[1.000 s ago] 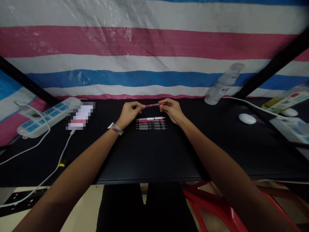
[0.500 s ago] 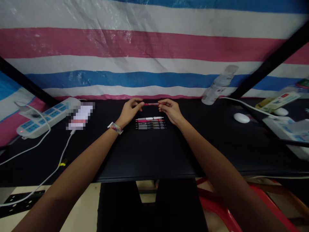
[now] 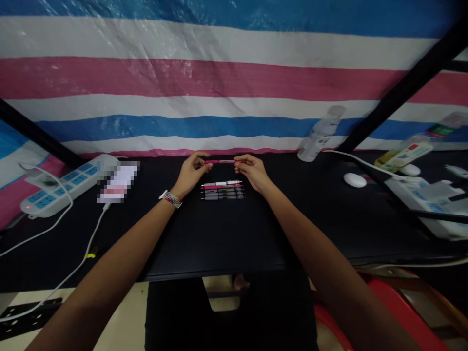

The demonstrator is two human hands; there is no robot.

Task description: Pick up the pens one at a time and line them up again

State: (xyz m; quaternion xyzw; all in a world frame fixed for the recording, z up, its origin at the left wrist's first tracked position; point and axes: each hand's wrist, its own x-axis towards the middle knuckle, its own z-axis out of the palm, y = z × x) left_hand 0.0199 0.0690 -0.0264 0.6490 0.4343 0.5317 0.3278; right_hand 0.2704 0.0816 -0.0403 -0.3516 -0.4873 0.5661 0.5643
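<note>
A red pen with a clear section (image 3: 222, 162) lies sideways between my two hands, beyond a stack of other pens. My left hand (image 3: 191, 171) pinches its left end between thumb and fingers, a woven multicoloured band (image 3: 171, 198) round the wrist. At the other end, the fingertips of my right hand (image 3: 253, 170) close on the pen. Just nearer to me, several pens lie side by side on the black tabletop: a white pen (image 3: 222, 184) farthest away, a red one right below it, then grey ones (image 3: 223, 197).
To the left are a white power strip (image 3: 69, 185), a blurred-out phone (image 3: 119, 182) and its white cable (image 3: 95, 231). On the right stand a clear bottle (image 3: 321, 134), a white mouse-like object (image 3: 354, 180), a tilted bottle with yellow liquid (image 3: 402, 153) and another power strip (image 3: 435, 202).
The view has shifted slightly, so everything sits a little lower and further left. Both hands keep their hold on the red pen, with more of its left end showing.
</note>
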